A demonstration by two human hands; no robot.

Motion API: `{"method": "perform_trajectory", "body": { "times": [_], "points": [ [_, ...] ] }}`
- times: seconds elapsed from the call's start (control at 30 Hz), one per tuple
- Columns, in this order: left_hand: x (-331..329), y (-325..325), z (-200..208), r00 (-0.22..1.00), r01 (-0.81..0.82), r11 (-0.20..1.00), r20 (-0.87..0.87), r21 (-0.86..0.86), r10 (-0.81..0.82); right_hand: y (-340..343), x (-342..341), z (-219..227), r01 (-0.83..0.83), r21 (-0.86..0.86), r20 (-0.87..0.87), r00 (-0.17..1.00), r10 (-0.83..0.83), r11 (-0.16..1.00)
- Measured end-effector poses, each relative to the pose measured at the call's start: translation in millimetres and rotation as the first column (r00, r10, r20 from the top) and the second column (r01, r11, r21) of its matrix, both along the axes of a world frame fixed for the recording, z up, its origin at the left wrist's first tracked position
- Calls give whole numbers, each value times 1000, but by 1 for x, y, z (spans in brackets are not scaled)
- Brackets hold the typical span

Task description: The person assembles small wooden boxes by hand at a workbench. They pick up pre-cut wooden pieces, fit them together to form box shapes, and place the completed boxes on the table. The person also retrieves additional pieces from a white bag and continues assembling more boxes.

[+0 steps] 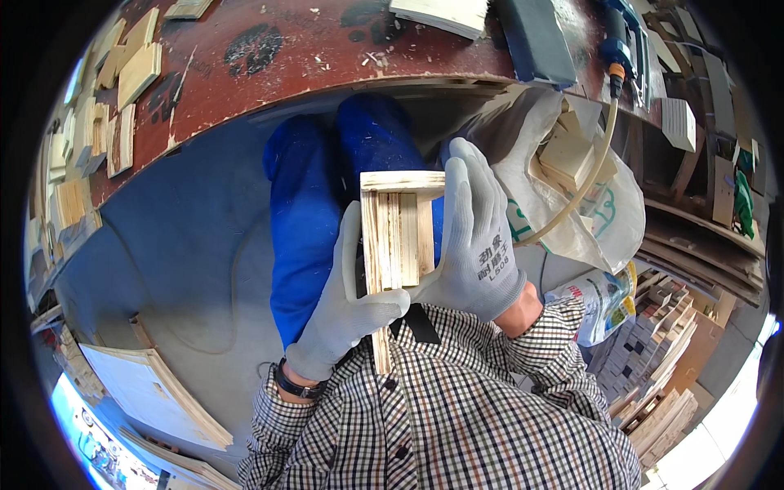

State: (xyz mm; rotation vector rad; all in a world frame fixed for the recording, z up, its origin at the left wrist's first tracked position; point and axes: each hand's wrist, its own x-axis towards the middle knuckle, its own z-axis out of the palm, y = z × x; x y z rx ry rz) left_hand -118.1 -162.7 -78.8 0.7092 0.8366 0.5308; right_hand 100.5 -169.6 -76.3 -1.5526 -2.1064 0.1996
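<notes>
Between my two gloved hands, over my lap, I hold a small plywood assembly [398, 237] of stacked strips with a crosspiece at its far end. One strip sticks out toward my chest. My left hand [343, 298], in a pale grey glove, grips its left side, with the thumb laid across the near end. My right hand [478, 237], in a matching glove, is against the right side, its fingers stretched up along it and its thumb at the near end. The palms hide parts of the wood's sides.
A worn red workbench [318, 49] runs across ahead, with plywood offcuts [139, 75] at its left. A blue power tool [618, 37] with a hose [590, 180] lies at the right. Below it hangs a white sack [608, 233] of wood pieces. Stacked blocks [653, 335] stand right; panels [155, 392] lean left.
</notes>
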Motion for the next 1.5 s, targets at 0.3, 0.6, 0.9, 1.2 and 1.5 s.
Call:
{"method": "perform_trajectory", "body": {
  "times": [0.3, 0.6, 0.9, 1.2, 1.5],
  "points": [
    [5, 5, 8, 993, 67, 993, -90, -92, -76, 2, 0, 12, 47, -103, 83, 996, -39, 994],
    [5, 5, 17, 989, 47, 984, -132, -175, -71, -1, -2, 3, 32, -67, 221, 975, -16, 997],
    [-3, -4, 9, 975, 69, 987, -200, -147, -98, 3, 4, -1, -112, -59, -106, 989, 105, 992],
    [-4, -6, 9, 987, 80, 983, -128, -167, -102, 6, 11, -14, -213, -24, -238, 950, 201, 977],
    [1, 6, 18, 979, 84, 988, -174, -129, -106, 5, 37, -2, -299, -100, -189, 942, 277, 949]
  ]
}}
